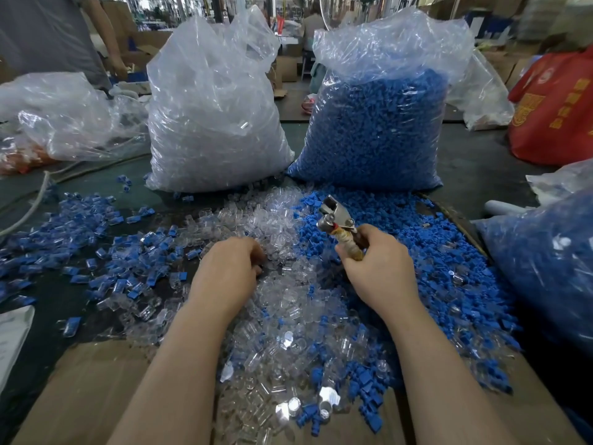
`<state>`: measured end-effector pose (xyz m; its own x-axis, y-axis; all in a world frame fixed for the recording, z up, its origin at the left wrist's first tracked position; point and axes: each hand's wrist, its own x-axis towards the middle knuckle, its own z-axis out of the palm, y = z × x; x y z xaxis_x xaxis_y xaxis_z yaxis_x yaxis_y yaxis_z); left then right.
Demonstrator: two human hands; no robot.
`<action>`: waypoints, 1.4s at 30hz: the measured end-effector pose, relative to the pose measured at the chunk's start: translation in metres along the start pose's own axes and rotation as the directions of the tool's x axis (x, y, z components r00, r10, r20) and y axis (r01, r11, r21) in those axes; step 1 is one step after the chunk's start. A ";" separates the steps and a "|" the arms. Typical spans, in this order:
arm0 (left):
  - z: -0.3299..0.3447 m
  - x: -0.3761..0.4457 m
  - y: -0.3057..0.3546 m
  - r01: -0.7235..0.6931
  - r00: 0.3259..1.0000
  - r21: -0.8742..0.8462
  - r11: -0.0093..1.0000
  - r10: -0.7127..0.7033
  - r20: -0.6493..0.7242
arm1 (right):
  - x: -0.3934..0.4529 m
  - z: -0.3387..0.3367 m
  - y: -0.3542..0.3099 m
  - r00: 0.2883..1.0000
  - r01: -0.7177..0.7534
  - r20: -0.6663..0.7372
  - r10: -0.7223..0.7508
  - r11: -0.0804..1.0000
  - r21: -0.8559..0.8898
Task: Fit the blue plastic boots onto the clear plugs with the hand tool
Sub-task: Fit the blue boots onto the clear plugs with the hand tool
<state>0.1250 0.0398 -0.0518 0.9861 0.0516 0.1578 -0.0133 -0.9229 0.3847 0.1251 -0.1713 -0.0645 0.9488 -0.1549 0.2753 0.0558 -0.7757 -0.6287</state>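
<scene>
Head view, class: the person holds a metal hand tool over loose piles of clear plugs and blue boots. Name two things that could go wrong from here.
1. The left hand digs into the heap of clear plastic plugs with curled fingers; it may grab several or a wrongly turned one.
2. The right hand grips the metal hand tool with a wrapped handle above the pile of loose blue plastic boots; the two piles overlap, so parts could mix or slide off the brown cardboard sheet.

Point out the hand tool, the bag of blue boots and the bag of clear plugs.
hand tool [337,216], head view, on its metal head.
bag of blue boots [375,130], head view, on its blue-filled front.
bag of clear plugs [211,123], head view, on its front.
</scene>
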 end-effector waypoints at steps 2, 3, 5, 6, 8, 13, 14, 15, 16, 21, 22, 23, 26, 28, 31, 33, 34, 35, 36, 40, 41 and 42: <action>0.000 0.000 0.000 0.005 1.000 0.016 1.000 -0.006 0.021 | 0.000 -0.001 -0.003 1.000 0.002 -0.001 -0.002 0.996 0.089; 0.000 0.001 0.000 0.010 1.000 0.009 1.000 -0.011 0.027 | 0.001 -0.001 -0.004 1.000 -0.003 0.002 0.003 0.991 0.135; 0.000 0.001 0.002 0.054 0.998 -0.118 0.992 -0.050 0.035 | 0.000 -0.002 -0.004 1.000 -0.007 0.008 0.005 0.973 0.229; -0.002 0.001 0.004 0.086 0.996 -0.236 0.968 -0.078 0.043 | 0.000 -0.003 -0.004 1.000 -0.007 0.012 0.003 0.962 0.272; -0.006 0.001 0.008 0.133 0.991 -0.503 0.854 -0.121 0.057 | 0.000 -0.004 -0.004 1.000 0.000 0.025 -0.009 0.942 0.336; -0.015 -0.003 0.021 0.130 0.991 -0.810 0.572 -0.087 0.097 | -0.001 -0.007 -0.008 0.998 0.043 0.024 -0.061 0.888 0.458; -0.015 -0.003 0.024 0.120 0.993 -0.813 0.570 -0.070 0.097 | -0.002 -0.007 -0.009 0.997 0.052 0.022 -0.072 0.877 0.478; -0.015 -0.004 0.026 0.110 0.994 -0.812 0.573 -0.056 0.095 | -0.003 -0.007 -0.011 0.997 0.061 0.019 -0.080 0.867 0.495; -0.014 -0.005 0.028 0.101 0.995 -0.811 0.577 -0.047 0.090 | -0.004 -0.007 -0.012 0.996 0.068 0.016 -0.089 0.858 0.509; -0.013 -0.006 0.037 0.016 1.000 -0.790 0.613 -0.022 0.003 | -0.007 -0.007 -0.018 0.991 0.089 0.026 -0.128 0.807 0.584; -0.012 -0.006 0.038 -0.007 1.000 -0.781 0.625 -0.013 -0.019 | -0.007 -0.007 -0.019 0.990 0.097 0.025 -0.138 0.801 0.591; -0.012 -0.007 0.038 -0.026 0.999 -0.770 0.638 -0.005 -0.038 | -0.007 -0.007 -0.020 0.989 0.105 0.022 -0.147 0.798 0.593; -0.011 -0.008 0.040 -0.070 0.996 -0.710 0.701 0.008 -0.090 | -0.008 -0.005 -0.023 0.987 0.119 0.015 -0.160 0.792 0.598; -0.010 -0.010 0.043 -0.087 0.994 -0.665 0.742 0.016 -0.112 | -0.009 -0.004 -0.024 0.987 0.122 0.014 -0.161 0.799 0.588; -0.009 -0.012 0.045 -0.114 0.992 -0.649 0.752 0.047 -0.121 | -0.010 -0.003 -0.024 0.987 0.111 0.028 -0.156 0.810 0.575; -0.009 -0.012 0.046 -0.131 0.989 -0.635 0.762 0.061 -0.132 | -0.010 -0.003 -0.024 0.987 0.112 0.036 -0.159 0.820 0.562; -0.009 -0.013 0.046 -0.141 0.988 -0.626 0.767 0.066 -0.141 | -0.010 -0.002 -0.023 0.986 0.116 0.037 -0.164 0.826 0.552; -0.009 -0.012 0.046 -0.152 0.986 -0.621 0.769 0.074 -0.151 | -0.010 -0.002 -0.023 0.985 0.122 0.037 -0.168 0.833 0.540; -0.009 -0.012 0.047 -0.164 0.984 -0.615 0.771 0.084 -0.158 | -0.010 -0.001 -0.023 0.985 0.124 0.036 -0.168 0.841 0.526; -0.007 -0.012 0.049 -0.196 0.979 -0.573 0.796 0.121 -0.167 | -0.009 0.003 -0.024 0.987 0.122 0.036 -0.155 0.883 0.453; -0.007 -0.012 0.049 -0.194 0.979 -0.571 0.798 0.119 -0.166 | -0.009 0.003 -0.024 0.988 0.119 0.038 -0.151 0.888 0.444; -0.007 -0.012 0.049 -0.184 0.981 -0.584 0.790 0.110 -0.160 | -0.009 0.003 -0.024 0.988 0.117 0.037 -0.149 0.888 0.445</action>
<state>0.1110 -0.0033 -0.0282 0.9393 0.0099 0.3429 -0.2890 -0.5158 0.8065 0.1161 -0.1494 -0.0539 0.9408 -0.0144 0.3386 0.2991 -0.4346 -0.8495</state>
